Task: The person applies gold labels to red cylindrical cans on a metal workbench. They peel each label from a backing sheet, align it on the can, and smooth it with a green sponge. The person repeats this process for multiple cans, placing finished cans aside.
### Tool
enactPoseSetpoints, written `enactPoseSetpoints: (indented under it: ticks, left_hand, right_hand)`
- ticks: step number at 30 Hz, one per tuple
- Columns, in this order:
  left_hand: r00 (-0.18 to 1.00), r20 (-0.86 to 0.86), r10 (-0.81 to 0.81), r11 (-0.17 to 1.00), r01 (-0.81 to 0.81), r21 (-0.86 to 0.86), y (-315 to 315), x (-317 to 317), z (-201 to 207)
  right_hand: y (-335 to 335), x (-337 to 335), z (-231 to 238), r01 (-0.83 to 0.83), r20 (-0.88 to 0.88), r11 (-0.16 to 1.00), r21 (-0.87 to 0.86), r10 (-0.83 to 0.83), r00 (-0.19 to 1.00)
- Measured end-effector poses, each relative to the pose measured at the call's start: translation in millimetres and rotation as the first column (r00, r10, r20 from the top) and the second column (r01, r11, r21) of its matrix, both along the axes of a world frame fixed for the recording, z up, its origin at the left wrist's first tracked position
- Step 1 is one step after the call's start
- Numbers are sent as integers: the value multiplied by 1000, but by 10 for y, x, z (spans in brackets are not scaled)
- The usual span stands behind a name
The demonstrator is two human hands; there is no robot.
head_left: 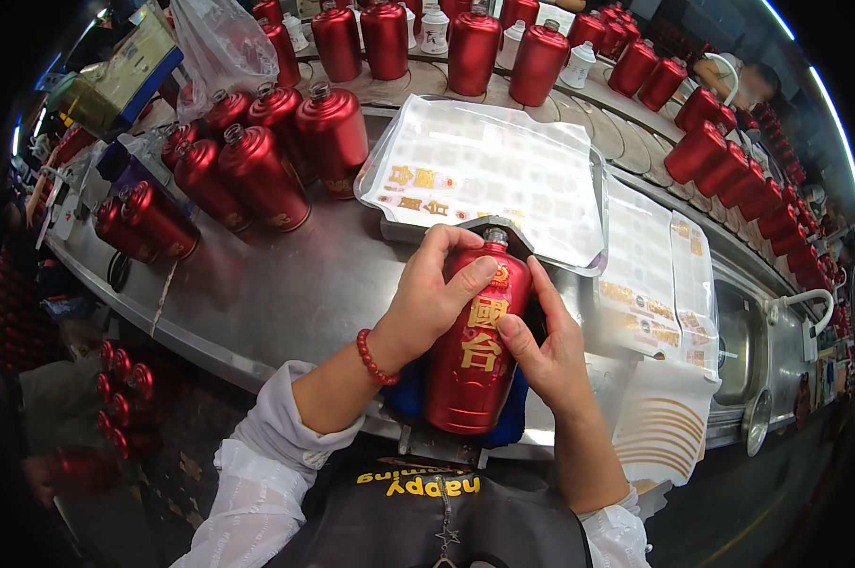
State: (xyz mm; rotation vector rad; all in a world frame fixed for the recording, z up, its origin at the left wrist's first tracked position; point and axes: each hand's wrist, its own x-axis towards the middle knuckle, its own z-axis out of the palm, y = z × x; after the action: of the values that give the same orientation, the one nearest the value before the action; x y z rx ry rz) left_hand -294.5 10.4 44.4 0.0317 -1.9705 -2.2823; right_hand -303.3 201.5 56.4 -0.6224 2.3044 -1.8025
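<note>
A glossy red bottle [460, 393] lies tilted in front of me, its neck pointing away. Gold lettering [481, 348] runs down its front, with a small gold emblem above. My left hand [437, 292] is wrapped round its upper left side, thumb pressed near the emblem. Round the right side curls my right hand [552, 352], its thumb at the edge of the lettering. Beneath the bottle shows a blue cloth [508, 421], mostly hidden. Just beyond its neck, a tray [596, 257] holds a white sheet [489, 151] of gold decals.
Several red bottles [264, 180] stand on the metal table [247, 275] at left. A curved conveyor [579, 112] carries more red bottles and white ones behind the tray. Decal sheets [635, 275] and a gold-striped sheet [662, 426] lie at right, near a sink [735, 327].
</note>
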Motion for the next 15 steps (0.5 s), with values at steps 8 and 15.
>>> enactPoseSetpoints:
  ticks: [8,15]
  left_hand:
    - [998,-6,-60,995,59,-84,-26,-5,-9]
    - [993,9,-114,983,111,146,-23,40,45]
  right_hand:
    - [2,4,21,3,-36,1000,15,-2,999]
    - [-87,-110,38,90,78,995,-53,-86,993]
